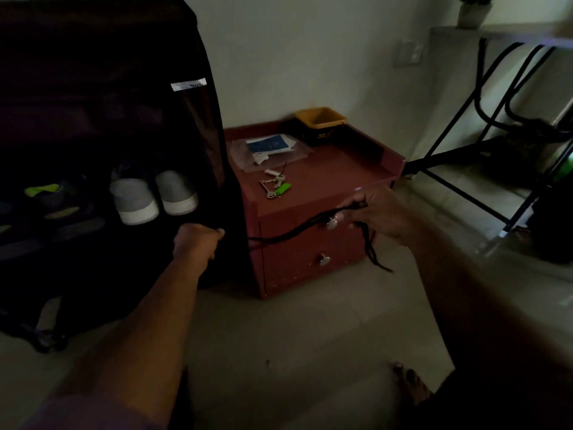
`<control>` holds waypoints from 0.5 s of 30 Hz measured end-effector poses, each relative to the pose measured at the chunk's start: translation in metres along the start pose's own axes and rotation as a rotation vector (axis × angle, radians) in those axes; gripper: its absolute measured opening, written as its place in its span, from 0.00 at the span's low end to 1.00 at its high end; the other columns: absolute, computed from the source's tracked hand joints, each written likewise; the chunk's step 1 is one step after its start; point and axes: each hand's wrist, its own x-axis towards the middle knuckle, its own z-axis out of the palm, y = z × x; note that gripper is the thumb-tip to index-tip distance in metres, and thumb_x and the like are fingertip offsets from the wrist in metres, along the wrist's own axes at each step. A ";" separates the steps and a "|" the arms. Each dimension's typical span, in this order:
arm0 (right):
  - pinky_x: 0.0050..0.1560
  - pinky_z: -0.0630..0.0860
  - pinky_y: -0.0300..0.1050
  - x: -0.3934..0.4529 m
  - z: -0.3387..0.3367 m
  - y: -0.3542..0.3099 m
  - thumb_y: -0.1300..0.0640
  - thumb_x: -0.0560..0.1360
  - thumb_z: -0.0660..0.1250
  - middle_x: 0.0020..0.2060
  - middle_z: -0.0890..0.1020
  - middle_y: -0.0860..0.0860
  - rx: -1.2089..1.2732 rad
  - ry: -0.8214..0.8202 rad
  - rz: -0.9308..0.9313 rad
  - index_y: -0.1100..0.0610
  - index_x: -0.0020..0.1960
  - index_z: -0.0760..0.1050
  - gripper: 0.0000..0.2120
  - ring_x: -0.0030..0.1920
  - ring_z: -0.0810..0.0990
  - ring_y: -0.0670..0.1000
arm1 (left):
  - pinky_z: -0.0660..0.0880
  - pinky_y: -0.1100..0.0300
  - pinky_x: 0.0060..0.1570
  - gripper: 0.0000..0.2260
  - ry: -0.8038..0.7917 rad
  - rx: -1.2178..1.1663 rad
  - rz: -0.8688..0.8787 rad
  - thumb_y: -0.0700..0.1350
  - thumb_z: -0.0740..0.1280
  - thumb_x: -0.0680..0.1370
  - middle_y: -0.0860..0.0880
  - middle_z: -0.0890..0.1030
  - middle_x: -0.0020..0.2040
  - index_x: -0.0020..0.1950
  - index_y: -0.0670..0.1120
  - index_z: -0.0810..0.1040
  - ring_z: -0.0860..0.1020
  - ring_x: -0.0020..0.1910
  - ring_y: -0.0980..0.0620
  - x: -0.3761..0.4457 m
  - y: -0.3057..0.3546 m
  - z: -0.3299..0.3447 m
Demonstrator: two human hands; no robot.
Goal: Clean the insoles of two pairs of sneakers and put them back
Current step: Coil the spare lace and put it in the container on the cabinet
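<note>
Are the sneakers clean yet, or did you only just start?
Only just started. Nothing looks done: the grey sneakers with white soles sit on the shelf of the black fabric shoe rack, and no insole is out. In hand: the left hand grips the rack's cover edge, and the right hand holds a black cord. Left: take the insoles out, clean them, put them back.

1. Shoe rack cover (pixel 93 72): black, with a white label.
2. Sneakers (pixel 153 197): grey with white soles.
3. Bedside cabinet (pixel 310 243): reddish brown, silver knobs.
4. Key tag (pixel 283 190): bright green.
5. Small tub (pixel 321 117): yellow.
6. Cord (pixel 294 232): black.
</note>
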 end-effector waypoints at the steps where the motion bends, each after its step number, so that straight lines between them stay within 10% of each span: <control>1: 0.40 0.78 0.40 0.001 0.001 -0.001 0.62 0.70 0.74 0.35 0.85 0.50 0.003 0.010 -0.016 0.54 0.42 0.83 0.04 0.34 0.82 0.46 | 0.80 0.54 0.45 0.13 -0.030 0.214 0.097 0.50 0.73 0.74 0.42 0.84 0.45 0.52 0.42 0.84 0.82 0.41 0.43 -0.009 0.004 0.006; 8: 0.47 0.79 0.47 0.007 0.020 -0.007 0.65 0.70 0.74 0.36 0.85 0.50 0.033 -0.009 -0.077 0.52 0.43 0.82 0.08 0.38 0.83 0.48 | 0.75 0.68 0.43 0.22 -0.719 -0.150 0.460 0.41 0.69 0.79 0.54 0.75 0.66 0.72 0.52 0.72 0.77 0.56 0.60 -0.071 0.044 0.054; 11: 0.46 0.79 0.40 0.009 0.026 -0.009 0.66 0.70 0.73 0.39 0.85 0.47 0.028 -0.058 -0.092 0.54 0.46 0.82 0.10 0.41 0.83 0.44 | 0.73 0.67 0.54 0.26 -0.788 -0.213 0.547 0.33 0.68 0.78 0.48 0.72 0.71 0.74 0.48 0.69 0.72 0.67 0.54 -0.078 0.047 0.073; 15: 0.36 0.79 0.36 0.006 0.025 -0.016 0.71 0.71 0.70 0.32 0.84 0.45 0.083 -0.108 -0.097 0.59 0.51 0.80 0.12 0.32 0.82 0.43 | 0.76 0.68 0.43 0.14 -0.702 -0.371 0.588 0.35 0.71 0.75 0.40 0.82 0.57 0.60 0.35 0.78 0.80 0.50 0.54 -0.092 0.048 0.090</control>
